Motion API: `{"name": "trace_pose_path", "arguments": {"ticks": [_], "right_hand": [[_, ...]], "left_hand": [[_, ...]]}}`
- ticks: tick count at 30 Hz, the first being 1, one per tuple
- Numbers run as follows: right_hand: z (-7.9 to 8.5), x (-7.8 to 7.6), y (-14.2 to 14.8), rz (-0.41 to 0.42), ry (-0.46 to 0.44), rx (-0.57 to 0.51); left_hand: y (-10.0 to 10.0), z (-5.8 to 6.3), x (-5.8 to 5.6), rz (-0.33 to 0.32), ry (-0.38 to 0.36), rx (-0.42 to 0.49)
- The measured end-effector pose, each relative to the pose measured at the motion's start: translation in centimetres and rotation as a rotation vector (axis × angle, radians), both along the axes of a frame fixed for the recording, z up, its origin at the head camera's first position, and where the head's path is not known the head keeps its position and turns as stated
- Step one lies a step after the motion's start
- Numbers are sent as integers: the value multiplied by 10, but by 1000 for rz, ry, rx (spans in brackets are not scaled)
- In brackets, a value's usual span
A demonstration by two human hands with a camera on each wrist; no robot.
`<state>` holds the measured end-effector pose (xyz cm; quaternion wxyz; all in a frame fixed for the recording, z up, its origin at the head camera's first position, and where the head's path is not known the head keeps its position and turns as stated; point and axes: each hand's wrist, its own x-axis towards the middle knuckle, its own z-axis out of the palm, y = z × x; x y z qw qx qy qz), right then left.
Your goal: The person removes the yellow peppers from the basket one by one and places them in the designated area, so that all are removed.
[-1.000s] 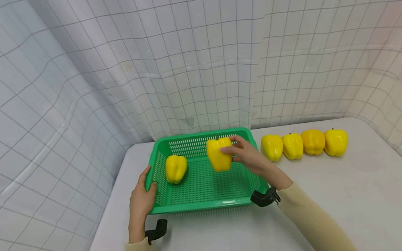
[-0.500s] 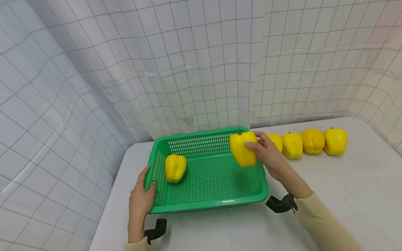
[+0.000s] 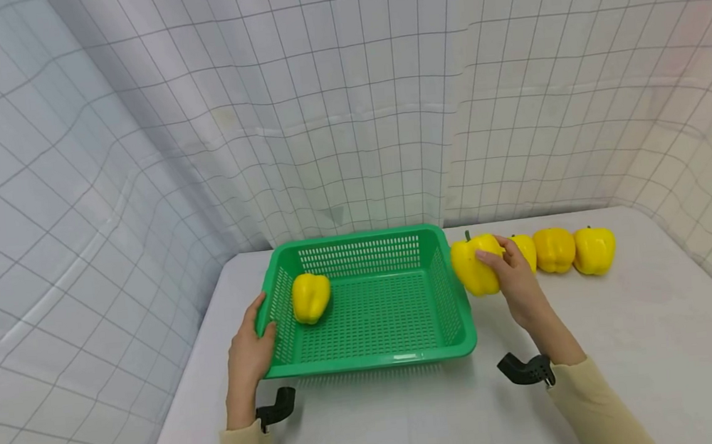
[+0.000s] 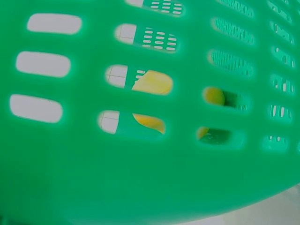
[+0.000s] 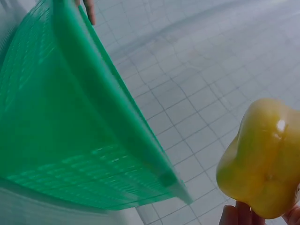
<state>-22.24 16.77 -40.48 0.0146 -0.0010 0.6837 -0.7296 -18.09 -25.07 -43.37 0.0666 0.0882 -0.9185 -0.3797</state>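
My right hand (image 3: 522, 290) holds a yellow bell pepper (image 3: 475, 268), thumb on its near face, at the right rim of a green plastic basket (image 3: 369, 363). In the right wrist view the held pepper (image 5: 262, 159) shows a greenish patch, with fingertips under it. My left hand (image 3: 249, 354) grips the basket's left rim, its thumb over the inner side. Another yellow bell pepper (image 3: 310, 298) lies inside at the left. The left wrist view is filled by the slotted basket wall (image 4: 140, 183), yellow showing through some slots.
Right of the basket, yellow peppers stand in a row: one (image 3: 528, 252) partly behind my right hand, then a deeper yellow one (image 3: 555, 250) and an end one (image 3: 595, 250). A white grid-patterned curtain (image 3: 345, 108) encloses the white table (image 3: 414, 424).
My right hand has carried the pepper rightward from over the basket's middle to its right rim, where it now hides the row's first pepper. My left hand stays at the rim.
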Motion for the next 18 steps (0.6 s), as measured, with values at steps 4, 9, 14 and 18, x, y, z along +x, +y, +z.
{"name": "trace_pose_path", "arguments": {"ticks": [4, 9, 14, 18], "right_hand": [[-12, 2, 10, -44, -32, 29], [-24, 3, 23, -71, -64, 88], [-32, 4, 34, -90, -110, 138], [-36, 5, 41, -94, -138, 192]], "left_hand": [[0, 0, 0, 0, -1, -2], [-1, 1, 0, -2, 0, -3], [-1, 0, -1, -4, 2, -1], [-1, -2, -1, -1, 1, 1]]}}
